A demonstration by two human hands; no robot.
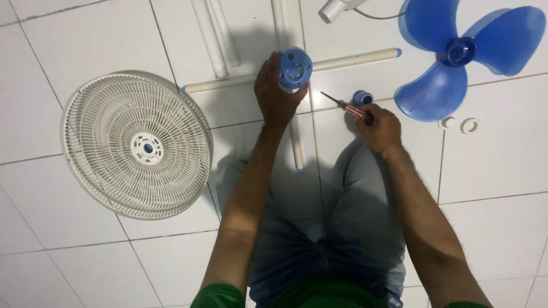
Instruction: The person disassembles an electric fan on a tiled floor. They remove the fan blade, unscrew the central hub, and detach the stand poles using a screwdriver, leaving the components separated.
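Nearby, white grille (137,145), blue blade (456,54), left fingers (268,74) clamped on stand hub (295,68), right fingers (371,114) on screwdriver (345,106).

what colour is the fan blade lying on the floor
The fan blade is translucent blue with a darker blue hub, seen clearly in the head view at the top right.
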